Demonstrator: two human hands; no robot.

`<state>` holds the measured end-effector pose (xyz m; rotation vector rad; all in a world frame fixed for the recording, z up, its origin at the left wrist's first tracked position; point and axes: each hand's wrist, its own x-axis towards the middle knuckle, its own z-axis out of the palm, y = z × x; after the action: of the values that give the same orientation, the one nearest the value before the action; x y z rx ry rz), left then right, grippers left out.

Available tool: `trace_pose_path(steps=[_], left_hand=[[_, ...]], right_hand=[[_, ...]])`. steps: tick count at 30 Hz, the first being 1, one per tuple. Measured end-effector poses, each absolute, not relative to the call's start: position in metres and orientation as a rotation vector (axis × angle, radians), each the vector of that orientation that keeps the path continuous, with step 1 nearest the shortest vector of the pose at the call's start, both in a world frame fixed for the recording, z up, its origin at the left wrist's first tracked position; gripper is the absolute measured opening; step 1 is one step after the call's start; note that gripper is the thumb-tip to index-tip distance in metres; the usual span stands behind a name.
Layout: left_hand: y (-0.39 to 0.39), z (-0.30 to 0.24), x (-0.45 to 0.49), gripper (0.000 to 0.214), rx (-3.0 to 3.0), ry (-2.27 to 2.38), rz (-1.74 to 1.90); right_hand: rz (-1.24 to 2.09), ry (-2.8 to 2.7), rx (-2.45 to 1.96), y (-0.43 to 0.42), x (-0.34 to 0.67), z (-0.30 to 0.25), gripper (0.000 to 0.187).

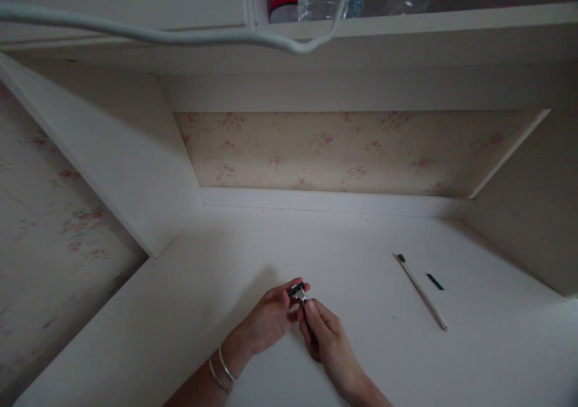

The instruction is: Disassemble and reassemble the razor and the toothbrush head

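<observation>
Gripped at both ends

A small razor-like tool with a black crosswise head, a silvery metal neck and a dark handle is held between two bare hands, over a smooth white desk. The left hand, at the tool's head, has its thumb and fingers closed around that dark piece. The right hand, at the tool's lower end, is wrapped around the handle, thumb laid along it towards the neck. Holding it at two places probably keeps the handle from turning while the fingers work at the head; the tilt also seems to leave the neck in plain sight.

Well to the right of the tool, a slender off-white stick with a black tip lies slantwise on the desk, and beyond it, farther from the tool, a short flat black strip. Both sit out of the hands' way, perhaps so the forearms have room, yet appear within reach of the right hand. What the strip is made of is too small to tell.
</observation>
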<state>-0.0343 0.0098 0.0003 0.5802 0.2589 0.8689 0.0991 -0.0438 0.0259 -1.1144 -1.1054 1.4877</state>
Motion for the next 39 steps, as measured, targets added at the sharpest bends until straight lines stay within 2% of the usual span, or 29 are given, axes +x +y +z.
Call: trace_pose_path(steps=[20,39], left_hand=[[0.0108,-0.0028,-0.0358,0.031,0.509,0.252,0.9],[0.0109,-0.0027,-0.0345,0.034,0.523,0.234,0.91]], right_hand=[[1.63,-0.932,-1.044,-0.043,0.1003,0.0239,0.046],[1.571,-0.989,-1.101,-0.0414,0.103,0.024,0.05]])
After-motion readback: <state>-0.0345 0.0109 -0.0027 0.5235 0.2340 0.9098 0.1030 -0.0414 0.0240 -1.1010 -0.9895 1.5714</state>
